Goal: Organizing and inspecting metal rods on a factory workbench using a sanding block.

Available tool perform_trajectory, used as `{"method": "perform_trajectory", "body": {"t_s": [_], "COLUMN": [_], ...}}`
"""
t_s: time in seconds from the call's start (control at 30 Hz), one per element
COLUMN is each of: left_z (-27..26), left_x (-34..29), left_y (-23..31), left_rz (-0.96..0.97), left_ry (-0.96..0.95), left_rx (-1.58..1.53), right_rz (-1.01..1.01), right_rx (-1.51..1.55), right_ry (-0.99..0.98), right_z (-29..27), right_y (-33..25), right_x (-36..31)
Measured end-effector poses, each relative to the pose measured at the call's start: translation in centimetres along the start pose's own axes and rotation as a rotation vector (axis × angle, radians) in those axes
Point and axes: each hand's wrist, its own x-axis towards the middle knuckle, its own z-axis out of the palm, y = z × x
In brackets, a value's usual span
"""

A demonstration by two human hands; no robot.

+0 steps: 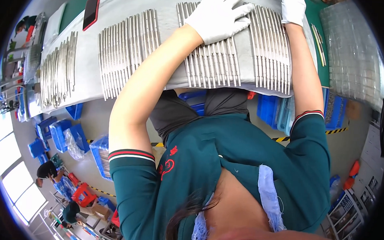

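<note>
Several rows of slim, shiny metal rods lie side by side on a pale grey table covering. My left hand, in a white glove, rests over the upper part of the middle row. Its fingers are spread and hide some rods beneath. At the right end of the right-hand row is my right hand, gloved in white too. The picture's top edge cuts off part of it, and its fingers do not show clearly. Left of my left forearm lie another row and a farther, more uneven row.
A red-edged phone lies at the far left of the covering. To the right, a few thin rods lie beside stacked clear plastic trays. Blue bins stand below the table edge. Other people are in the left background.
</note>
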Motion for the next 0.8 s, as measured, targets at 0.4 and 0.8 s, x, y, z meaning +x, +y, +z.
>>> {"method": "perform_trajectory", "body": {"t_s": [0.4,0.8], "left_z": [-5.1,-2.6], "left_x": [-5.4,1.1], "left_y": [-2.7,1.4], "left_rz": [-0.071,-0.371], "left_ry": [-0.192,-0.025], "left_rx": [0.195,-0.271], "right_rz": [-0.002,-0.012], "right_rx": [-0.046,-0.061], "right_ry": [-0.013,0.006], "right_z": [-0.4,-0.3], "right_y": [-0.2,0.8], "right_x": [0.0,0.2]}}
